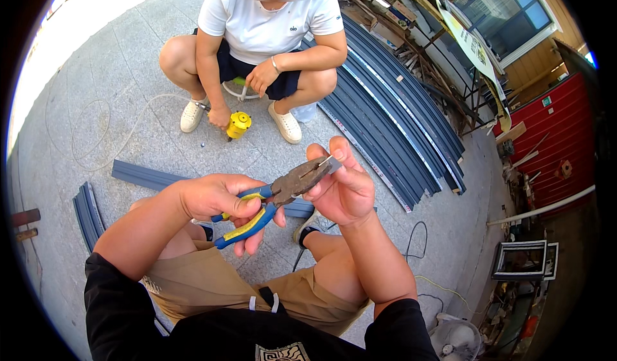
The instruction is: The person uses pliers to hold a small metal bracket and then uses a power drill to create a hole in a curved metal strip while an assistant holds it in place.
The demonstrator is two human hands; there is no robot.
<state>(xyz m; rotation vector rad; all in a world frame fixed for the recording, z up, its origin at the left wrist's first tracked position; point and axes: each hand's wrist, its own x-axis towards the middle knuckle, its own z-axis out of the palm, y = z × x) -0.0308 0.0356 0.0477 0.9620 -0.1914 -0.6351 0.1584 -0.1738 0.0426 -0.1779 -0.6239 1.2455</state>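
Note:
My left hand [234, 203] is wrapped round the blue and yellow handles of a pair of pliers [297, 182]. The pliers' worn, dark jaws point up and to the right, toward my right hand [347, 191]. Between its thumb and fingers, my right hand pinches a small grey metal piece [331, 164] at the tip of the jaws. A thin, light-coloured pin or nail seems to show there too, though it is too small to be sure. Below my hands, a dark grey metal profile [148, 175] lies across the floor, partly hidden by my arms.
Opposite me, a person [270, 33] in a white shirt sits on a low stool, holding a yellow power tool [238, 124] with a pale hose. Long dark profiles [385, 117] lie stacked at the right. A short profile [88, 216] is at the left; a fan [455, 338] stands lower right.

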